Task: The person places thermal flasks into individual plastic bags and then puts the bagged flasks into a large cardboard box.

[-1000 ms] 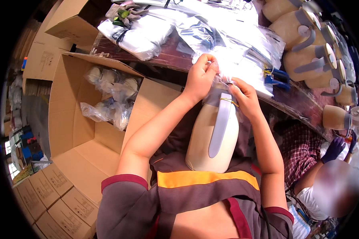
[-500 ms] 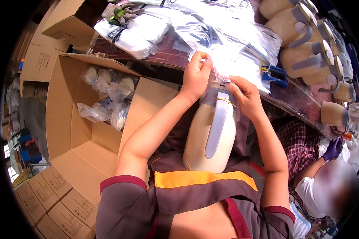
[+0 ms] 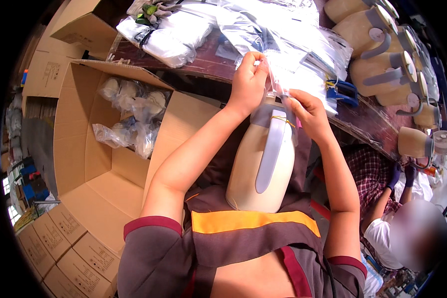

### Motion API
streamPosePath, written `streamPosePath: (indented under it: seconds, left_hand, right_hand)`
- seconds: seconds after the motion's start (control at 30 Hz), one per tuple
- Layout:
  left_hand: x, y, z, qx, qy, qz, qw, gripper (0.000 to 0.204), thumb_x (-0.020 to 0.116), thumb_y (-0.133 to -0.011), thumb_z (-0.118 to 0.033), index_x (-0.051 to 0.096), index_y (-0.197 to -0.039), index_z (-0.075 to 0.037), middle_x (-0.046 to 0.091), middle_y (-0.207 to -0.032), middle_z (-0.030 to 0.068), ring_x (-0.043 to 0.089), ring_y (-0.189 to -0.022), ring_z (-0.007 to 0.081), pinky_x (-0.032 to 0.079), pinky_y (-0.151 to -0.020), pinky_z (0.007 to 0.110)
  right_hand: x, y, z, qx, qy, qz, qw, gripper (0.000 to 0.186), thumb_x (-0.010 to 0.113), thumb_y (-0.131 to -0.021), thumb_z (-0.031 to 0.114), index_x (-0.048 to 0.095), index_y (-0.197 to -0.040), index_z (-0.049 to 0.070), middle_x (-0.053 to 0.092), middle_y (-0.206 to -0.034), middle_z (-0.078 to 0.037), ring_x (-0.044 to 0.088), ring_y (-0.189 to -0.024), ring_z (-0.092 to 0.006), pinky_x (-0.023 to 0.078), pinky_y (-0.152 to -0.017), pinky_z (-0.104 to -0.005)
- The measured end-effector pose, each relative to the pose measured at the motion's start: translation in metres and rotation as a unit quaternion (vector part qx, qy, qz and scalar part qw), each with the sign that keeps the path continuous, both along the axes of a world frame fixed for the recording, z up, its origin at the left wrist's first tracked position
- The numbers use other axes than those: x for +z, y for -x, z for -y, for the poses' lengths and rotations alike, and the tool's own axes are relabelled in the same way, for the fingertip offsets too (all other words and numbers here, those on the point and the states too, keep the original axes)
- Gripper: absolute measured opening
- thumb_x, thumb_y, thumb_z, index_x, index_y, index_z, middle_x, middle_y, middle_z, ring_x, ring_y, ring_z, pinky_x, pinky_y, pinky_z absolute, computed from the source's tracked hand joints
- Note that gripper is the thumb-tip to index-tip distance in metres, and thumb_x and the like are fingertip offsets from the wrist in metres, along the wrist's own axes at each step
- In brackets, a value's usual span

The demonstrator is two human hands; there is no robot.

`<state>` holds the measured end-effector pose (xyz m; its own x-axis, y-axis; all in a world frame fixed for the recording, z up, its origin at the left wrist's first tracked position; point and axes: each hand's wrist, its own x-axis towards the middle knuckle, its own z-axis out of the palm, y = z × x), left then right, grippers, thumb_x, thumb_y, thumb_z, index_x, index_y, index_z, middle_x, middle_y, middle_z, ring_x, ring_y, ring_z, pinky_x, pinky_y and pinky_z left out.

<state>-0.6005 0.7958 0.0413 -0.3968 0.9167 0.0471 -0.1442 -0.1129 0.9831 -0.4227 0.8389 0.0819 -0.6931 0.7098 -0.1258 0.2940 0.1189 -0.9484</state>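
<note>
A cream thermos jug (image 3: 247,171) with a grey handle (image 3: 271,154) leans on my lap, its top pointing away from me. A thin gold tie loops round the upper end of the handle. Just beyond the jug's top, my left hand (image 3: 250,83) pinches a clear plastic bag (image 3: 273,74), with thumb and fingers closed. My right hand (image 3: 309,113) is closed on the same plastic lower down, beside the jug's grey collar. The film stretches between both hands; how far it covers the jug I cannot tell.
Plastic bags (image 3: 176,37) and gloves (image 3: 156,11) lie on the dark table (image 3: 206,59). Several jugs (image 3: 375,74) stand at its right, near a blue tool (image 3: 342,93). Left is an open carton (image 3: 79,144) with wrapped items (image 3: 134,99). A co-worker (image 3: 380,236) sits at right.
My left hand has risen slightly away from me, drawing the plastic up; my right hand has shifted a little. The co-worker's gloved hands have moved apart and leftward.
</note>
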Motion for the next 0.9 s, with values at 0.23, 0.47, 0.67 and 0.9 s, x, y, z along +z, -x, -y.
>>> streamPosePath:
  seconds: [0.23,0.47,0.67,0.9]
  left_hand:
    - [-0.003,-0.006,0.001,0.018,-0.013,0.015,1.000,0.014,0.050,-0.094,-0.016,0.050,-0.101,-0.003,0.061,-0.073,0.0042,0.056,-0.067,0.0070,0.046,-0.060,0.024]
    - [0.024,-0.008,0.015,0.009,-0.007,-0.029,1.000,0.014,0.053,-0.092,-0.015,0.053,-0.098,-0.003,0.062,-0.076,0.0058,0.057,-0.070,0.0100,0.046,-0.063,0.026]
    - [0.071,-0.002,0.081,0.024,-0.130,-0.322,0.937,0.011,0.064,-0.078,-0.006,0.061,-0.089,-0.005,0.060,-0.081,0.0095,0.058,-0.072,0.0229,0.046,-0.064,0.032]
    - [0.054,0.025,0.188,-0.396,-0.011,-0.429,0.812,0.022,0.067,-0.078,-0.014,0.057,-0.095,-0.006,0.062,-0.087,0.0101,0.060,-0.083,0.0263,0.049,-0.073,0.035]
  right_hand:
    - [-0.012,-0.010,0.007,-0.082,-0.022,-0.055,0.995,0.029,0.056,-0.091,0.014,0.060,-0.116,-0.001,0.063,-0.110,-0.009,0.057,-0.098,-0.0129,0.043,-0.088,-0.0259]
    - [-0.023,-0.033,0.069,-0.161,-0.230,-0.020,0.960,0.019,0.063,-0.083,0.011,0.059,-0.099,0.002,0.057,-0.113,-0.011,0.054,-0.106,-0.0225,0.039,-0.094,-0.0327]
    - [-0.013,-0.066,0.088,-0.167,-0.196,-0.070,0.964,0.006,0.058,-0.083,0.002,0.060,-0.088,0.000,0.060,-0.087,-0.008,0.057,-0.080,-0.0213,0.045,-0.075,-0.0290]
    - [-0.004,-0.109,0.159,0.215,-0.036,0.068,0.973,0.010,0.065,-0.081,0.016,0.064,-0.085,0.007,0.064,-0.086,-0.008,0.060,-0.083,-0.0267,0.048,-0.075,-0.0360]
